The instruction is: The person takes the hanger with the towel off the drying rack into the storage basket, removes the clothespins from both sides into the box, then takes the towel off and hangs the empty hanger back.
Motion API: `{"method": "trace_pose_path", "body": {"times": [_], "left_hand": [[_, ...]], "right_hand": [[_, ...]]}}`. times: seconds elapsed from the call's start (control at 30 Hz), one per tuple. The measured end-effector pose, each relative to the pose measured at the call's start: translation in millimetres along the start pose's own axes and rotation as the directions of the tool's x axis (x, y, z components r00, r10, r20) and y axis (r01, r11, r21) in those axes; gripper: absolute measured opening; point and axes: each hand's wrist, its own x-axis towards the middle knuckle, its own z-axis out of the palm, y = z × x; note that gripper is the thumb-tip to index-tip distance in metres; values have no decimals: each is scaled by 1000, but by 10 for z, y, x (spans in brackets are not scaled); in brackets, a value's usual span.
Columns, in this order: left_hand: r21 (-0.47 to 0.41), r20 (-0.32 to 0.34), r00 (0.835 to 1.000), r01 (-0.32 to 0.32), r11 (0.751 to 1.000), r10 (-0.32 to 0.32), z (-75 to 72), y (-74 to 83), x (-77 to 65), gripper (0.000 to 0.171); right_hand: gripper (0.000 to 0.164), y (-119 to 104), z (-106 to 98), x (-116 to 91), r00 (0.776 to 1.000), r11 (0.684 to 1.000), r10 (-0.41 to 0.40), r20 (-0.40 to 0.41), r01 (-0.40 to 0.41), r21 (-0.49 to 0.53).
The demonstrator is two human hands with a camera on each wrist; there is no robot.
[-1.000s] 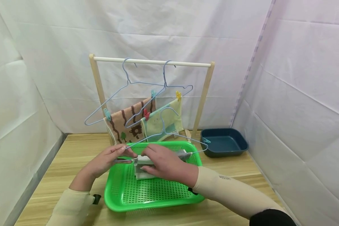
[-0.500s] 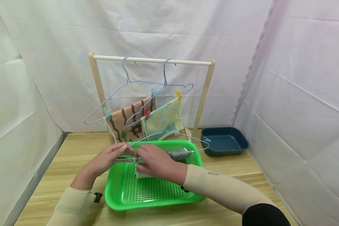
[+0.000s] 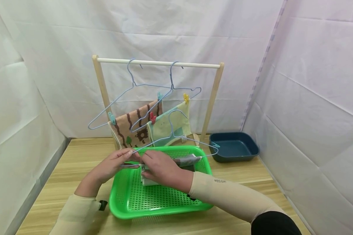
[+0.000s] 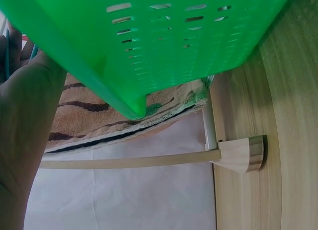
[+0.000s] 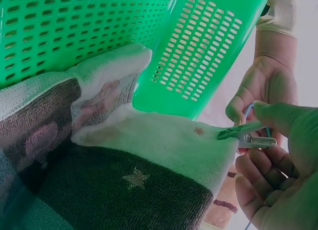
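Note:
My left hand (image 3: pixel 113 166) grips the left end of a blue wire hanger (image 3: pixel 172 133) over the green basket. A grey and white towel (image 5: pixel 169 145) with star patterns lies folded over the hanger's lower bar. My right hand (image 3: pixel 163 168) pinches a clothespin (image 5: pixel 244 133) between thumb and fingers, its tip at the towel's corner beside the left hand. In the head view the right hand hides that clothespin and much of the towel (image 3: pixel 188 160). A teal clothespin (image 3: pixel 215 145) shows near the hanger's right end, overlapping the blue basin's rim.
The green basket (image 3: pixel 161 212) stands below the hands. Behind it, a rack (image 3: pixel 214 98) carries two hangers with a brown-striped towel (image 3: pixel 132 122) and a yellow-green towel (image 3: pixel 170 122) clipped on. A dark blue basin (image 3: pixel 233 156) sits at the right, near the white curtain wall.
My right hand has shifted slightly left toward the left hand, and its fingers have closed in at the towel's left corner. The left hand stays almost still on the hanger.

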Motion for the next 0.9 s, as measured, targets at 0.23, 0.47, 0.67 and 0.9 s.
{"method": "trace_pose_path", "body": {"times": [0.23, 0.47, 0.67, 0.9], "left_hand": [[8, 5, 1000, 1, 1000, -1, -3, -1, -9, 44], [21, 13, 1000, -2, 1000, 2, 1, 10, -16, 43], [23, 26, 1000, -12, 1000, 11, -3, 3, -13, 44], [31, 19, 1000, 4, 1000, -4, 3, -1, -10, 46]], "right_hand": [[24, -23, 11, 6, 999, 1000, 30, -17, -30, 8], [24, -22, 21, 4, 999, 1000, 30, -28, -30, 9], [22, -7, 26, 6, 999, 998, 19, -35, -17, 52], [16, -16, 11, 9, 999, 995, 30, -23, -28, 98]]}}
